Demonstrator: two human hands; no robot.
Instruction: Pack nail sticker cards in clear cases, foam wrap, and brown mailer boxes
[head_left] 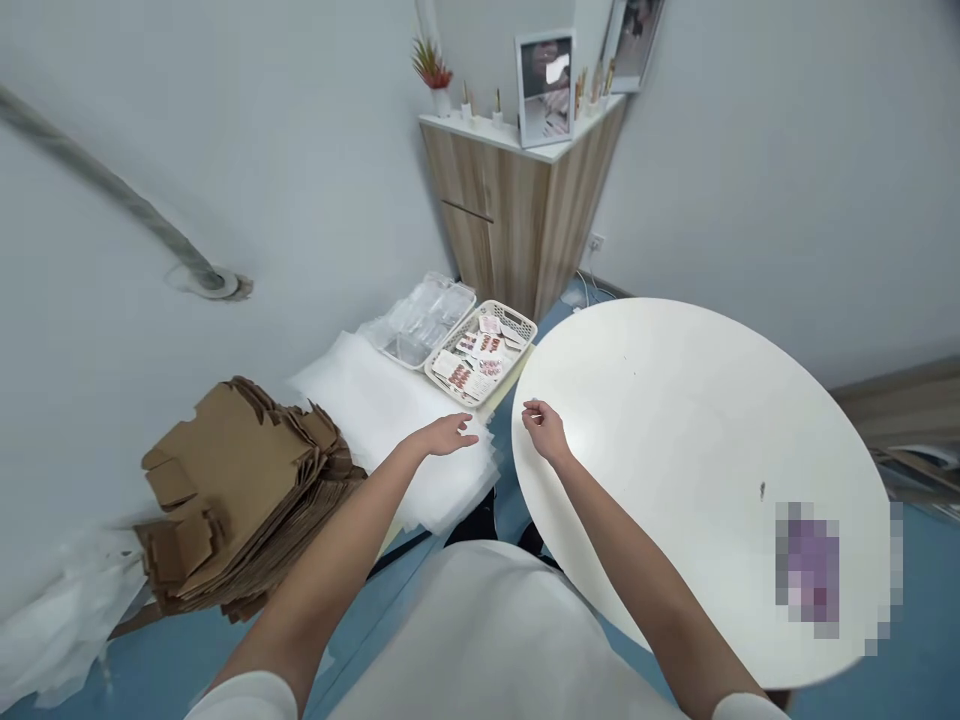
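My left hand (pixel 444 435) hovers over the stack of white foam sheets (pixel 352 390), near the front corner of a white plastic basket (pixel 433 378). Its fingers are stretched and the thumb stands apart, with nothing between them. Cards with red and pink printed patterns (pixel 459 376) lie loose inside that basket. Over the left rim of the white round table (pixel 675 400) is my right hand (pixel 547 432). Its fingers are bent together in a pinch; whether something small is in them I cannot make out.
Flattened brown cardboard boxes (pixel 247 470) are piled at the left. A second basket with clear plastic packs (pixel 427 315) stands beside the card basket. Behind is a wood-grain corner cabinet (pixel 495 210) bearing a picture frame (pixel 546 90). A blurred purple item (pixel 814 560) lies on the table.
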